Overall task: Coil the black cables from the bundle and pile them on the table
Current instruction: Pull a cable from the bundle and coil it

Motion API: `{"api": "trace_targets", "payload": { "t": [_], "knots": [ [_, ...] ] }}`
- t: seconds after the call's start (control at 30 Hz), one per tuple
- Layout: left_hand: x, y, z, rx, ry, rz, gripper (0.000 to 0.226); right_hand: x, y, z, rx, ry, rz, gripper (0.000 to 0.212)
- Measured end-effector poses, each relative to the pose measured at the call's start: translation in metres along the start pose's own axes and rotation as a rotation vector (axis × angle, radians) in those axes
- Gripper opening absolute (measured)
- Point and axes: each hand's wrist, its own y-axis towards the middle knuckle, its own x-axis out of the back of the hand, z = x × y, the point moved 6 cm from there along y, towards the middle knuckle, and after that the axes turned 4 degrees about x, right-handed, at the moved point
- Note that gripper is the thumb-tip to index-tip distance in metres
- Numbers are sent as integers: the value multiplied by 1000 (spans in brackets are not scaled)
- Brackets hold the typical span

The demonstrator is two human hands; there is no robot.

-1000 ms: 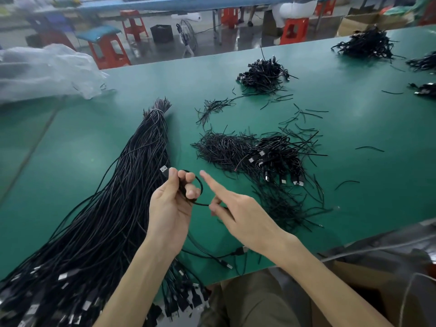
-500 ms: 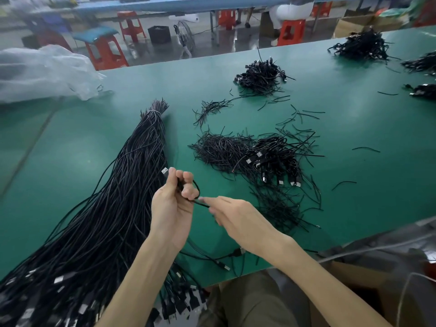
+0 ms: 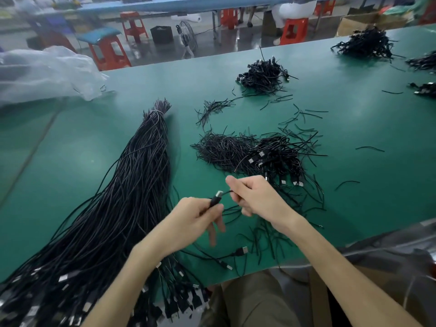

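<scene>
Left hand (image 3: 193,219) pinches the cable (image 3: 214,201) by its plug, right hand (image 3: 257,197) grips its cord above the surface (image 3: 368,199); winding even, snug loops would suit the nearby pile (image 3: 276,158).

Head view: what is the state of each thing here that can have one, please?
left hand, holds the cable just below its plug
right hand, pinches the same cable
cable, held up between both hands
bundle, tied at far end, lying flat
nearest pile, loose heap
</scene>
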Motion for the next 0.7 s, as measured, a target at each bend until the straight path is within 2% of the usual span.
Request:
{"api": "trace_targets", "payload": {
  "t": [0.07, 0.13, 0.23, 0.3, 0.47, 0.57, 0.63, 0.7],
  "knots": [
    [0, 3, 0, -32, -67, -207, 29, -13, -1, 12, 58, 115, 37, 45],
    [3, 6, 5, -41, -322, -333, 29, -24, -5, 17, 108, 167, 30, 40],
    [-6, 10, 9, -37, -740, -282, 40, -32, -13, 16, 200, 68, 1, 36],
    [-6, 10, 3, -43, -920, -263, 47, -37, -17, 11, 227, 34, 14, 34],
    [9, 6, -2, -61, -1250, -266, 38, -49, -23, -13, 77, 81, 149, 37],
    [16, -1, -9, -116, -1236, -171, 41, -37, -17, -13, -62, 42, 252, 46],
    [12, -5, -11, -124, -1084, -74, 41, -28, -13, -10, -156, -56, 355, 50],
    [6, -9, -12, -106, -883, 4, 43, -19, -8, -8, -182, -159, 375, 52]
  ]
}}
